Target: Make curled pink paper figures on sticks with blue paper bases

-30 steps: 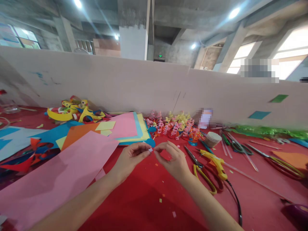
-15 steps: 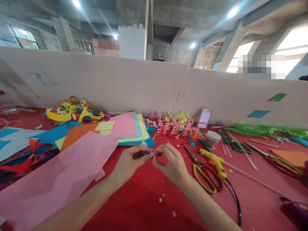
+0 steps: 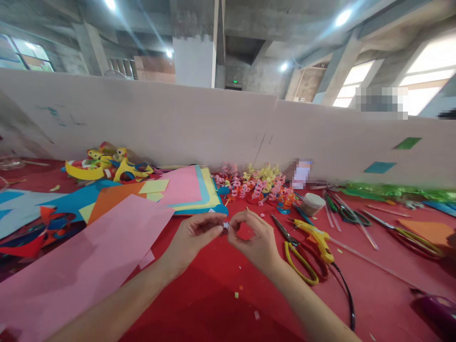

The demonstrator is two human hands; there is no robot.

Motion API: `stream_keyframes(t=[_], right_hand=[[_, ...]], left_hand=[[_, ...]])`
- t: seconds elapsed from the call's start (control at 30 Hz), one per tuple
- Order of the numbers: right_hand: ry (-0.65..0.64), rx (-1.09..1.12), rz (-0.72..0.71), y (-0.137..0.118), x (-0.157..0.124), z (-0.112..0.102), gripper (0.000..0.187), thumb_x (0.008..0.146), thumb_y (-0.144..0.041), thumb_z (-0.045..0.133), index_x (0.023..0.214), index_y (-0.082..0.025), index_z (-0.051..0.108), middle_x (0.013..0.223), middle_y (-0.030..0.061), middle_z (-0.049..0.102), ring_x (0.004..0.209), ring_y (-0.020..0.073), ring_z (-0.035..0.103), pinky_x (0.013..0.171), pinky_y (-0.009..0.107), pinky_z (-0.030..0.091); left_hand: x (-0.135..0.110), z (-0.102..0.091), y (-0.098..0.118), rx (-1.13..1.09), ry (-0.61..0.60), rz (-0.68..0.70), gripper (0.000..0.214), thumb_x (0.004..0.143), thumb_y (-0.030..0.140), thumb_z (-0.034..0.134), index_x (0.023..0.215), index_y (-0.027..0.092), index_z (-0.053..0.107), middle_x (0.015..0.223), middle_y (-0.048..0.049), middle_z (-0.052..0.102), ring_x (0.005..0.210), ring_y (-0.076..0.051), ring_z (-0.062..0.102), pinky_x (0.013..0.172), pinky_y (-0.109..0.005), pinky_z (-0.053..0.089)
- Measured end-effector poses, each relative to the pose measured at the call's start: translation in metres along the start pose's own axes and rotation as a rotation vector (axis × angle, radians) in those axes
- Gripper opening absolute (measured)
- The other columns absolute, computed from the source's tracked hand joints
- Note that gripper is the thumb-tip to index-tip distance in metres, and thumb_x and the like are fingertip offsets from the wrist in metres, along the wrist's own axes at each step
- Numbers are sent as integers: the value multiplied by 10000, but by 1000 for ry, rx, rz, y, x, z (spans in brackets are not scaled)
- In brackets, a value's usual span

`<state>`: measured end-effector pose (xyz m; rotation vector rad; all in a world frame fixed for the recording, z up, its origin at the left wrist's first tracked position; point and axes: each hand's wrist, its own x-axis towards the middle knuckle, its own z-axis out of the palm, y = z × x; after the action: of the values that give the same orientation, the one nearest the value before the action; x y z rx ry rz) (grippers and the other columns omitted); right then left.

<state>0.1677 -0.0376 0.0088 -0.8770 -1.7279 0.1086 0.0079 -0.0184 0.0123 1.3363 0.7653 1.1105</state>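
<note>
Little had shifted since half a second earlier: both hands stayed fingertip to fingertip over the red table cover point(image 3: 213, 299), and the right thumb and forefinger had drawn a touch closer on the scrap between them.

The left hand point(image 3: 194, 237) was closed to a pinch, thumb and forefinger gripping the small white paper piece point(image 3: 225, 225) from its nine o'clock side. The right hand point(image 3: 254, 240) pinched the same piece from three o'clock, its other fingers curled in a loose ring. The piece sat in the air just above the cover, at the middle of the view.

At three o'clock from the right hand lay yellow-handled scissors point(image 3: 298, 260), near it but apart, with a yellow glue gun point(image 3: 318, 239) just beyond, its black cord running toward five o'clock. At twelve o'clock a pile of curled paper strips point(image 3: 256, 185) lay against the wall. A tape roll point(image 3: 313, 204) stood at two o'clock. A large pink sheet point(image 3: 89, 266) spread out at nine o'clock, beside the left forearm, and a stack of coloured sheets point(image 3: 188, 187) lay at eleven o'clock.
</note>
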Motion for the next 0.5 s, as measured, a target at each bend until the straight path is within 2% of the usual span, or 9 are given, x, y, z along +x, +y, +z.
stream_keyframes(t=[0.1,0.17,0.3,0.5], right_hand=[[-44,209,219,3,1,-2,75,718,-113,546,723,-188,545,655,-5,591,606,112,567,588,222,479],[-74,323,294,5,1,-3,40,728,-143,560,733,-183,557,673,1,602,628,115,579,603,223,486],[-125,394,330,7,1,-3,22,734,-171,592,749,-183,579,695,3,614,653,118,586,634,231,492],[-130,513,376,7,1,-1,72,765,-213,596,826,-187,623,770,19,652,725,127,611,706,256,506]], left_hand=[[2,-2,0,-89,-34,-43,136,709,241,687,837,207,717,795,-12,707,725,-136,634,749,-272,502],[2,-3,2,-82,-37,-45,101,696,235,702,791,202,716,766,-6,699,698,-119,619,719,-244,491],[2,-3,4,-38,-30,-42,93,671,231,724,758,205,703,748,10,676,688,-107,599,694,-227,477],[3,-1,4,-2,17,-4,87,676,249,715,734,195,679,761,7,664,740,-123,597,756,-257,476]])
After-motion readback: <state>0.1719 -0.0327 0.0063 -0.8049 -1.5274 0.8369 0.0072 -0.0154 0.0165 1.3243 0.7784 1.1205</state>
